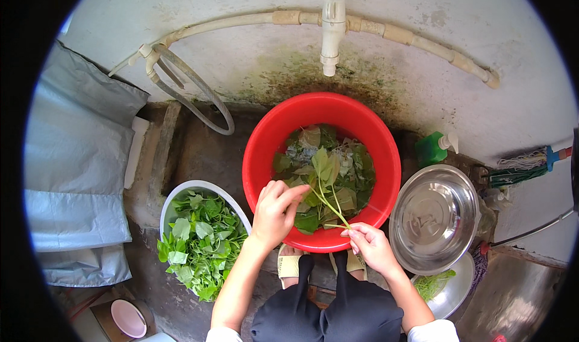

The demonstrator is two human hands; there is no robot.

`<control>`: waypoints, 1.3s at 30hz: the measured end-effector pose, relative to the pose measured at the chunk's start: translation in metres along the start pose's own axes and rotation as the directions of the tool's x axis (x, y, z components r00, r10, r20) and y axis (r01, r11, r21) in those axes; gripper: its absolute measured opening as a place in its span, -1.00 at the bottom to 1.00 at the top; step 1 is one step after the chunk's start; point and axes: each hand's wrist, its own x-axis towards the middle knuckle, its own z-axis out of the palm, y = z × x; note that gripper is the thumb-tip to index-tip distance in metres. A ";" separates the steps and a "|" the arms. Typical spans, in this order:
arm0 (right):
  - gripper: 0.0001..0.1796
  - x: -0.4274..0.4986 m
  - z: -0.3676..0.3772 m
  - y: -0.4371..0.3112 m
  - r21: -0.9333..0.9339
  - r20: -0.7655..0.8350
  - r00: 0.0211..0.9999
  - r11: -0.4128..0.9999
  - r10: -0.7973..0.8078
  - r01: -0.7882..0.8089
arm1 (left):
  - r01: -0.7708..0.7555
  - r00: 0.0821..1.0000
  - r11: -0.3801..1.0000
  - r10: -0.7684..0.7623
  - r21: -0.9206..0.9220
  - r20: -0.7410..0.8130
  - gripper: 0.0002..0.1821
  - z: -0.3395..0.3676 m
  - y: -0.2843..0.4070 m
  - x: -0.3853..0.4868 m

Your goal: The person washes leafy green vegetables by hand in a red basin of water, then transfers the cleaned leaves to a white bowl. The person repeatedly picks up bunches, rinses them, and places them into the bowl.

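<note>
My right hand [368,244] pinches the lower end of a green leafy stem [326,200] over the near rim of a red plastic tub [260,154]. The stem leans up and left, with a few broad leaves at its top. My left hand [276,208] hovers over the tub's near left side, its index fingertip by a side stalk of the stem. Whether its fingers hold anything is unclear. Inside the tub lies a mass of loose leaves and stems [357,174]. To the left, a pale basin [168,211] is heaped with picked green leaves [208,247].
A stainless steel basin [427,222] sits right of the tub, overlapping a metal bowl [457,292] with thin green stalks [432,283]. Behind stands a green pump bottle [429,149]. A white tap [332,39] projects above the tub; a hose [206,91] loops at left. Mop heads [520,165] lean right.
</note>
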 end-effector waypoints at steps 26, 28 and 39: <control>-0.82 -0.009 0.006 -0.012 -0.504 -0.103 0.968 0.851 -0.229 0.148 | -0.148 0.966 0.986 0.126 0.082 0.224 -0.89 0.033 0.007 -0.006; -0.83 -0.008 0.008 -0.012 -0.567 -0.086 0.953 0.800 -0.291 0.194 | -0.094 0.982 0.993 0.080 0.075 0.171 -0.91 0.039 0.008 -0.007; -0.86 -0.011 0.003 -0.009 -0.724 -0.021 0.902 0.629 -0.431 0.283 | 0.104 0.975 0.975 -0.139 0.197 0.171 -0.66 0.035 0.004 0.002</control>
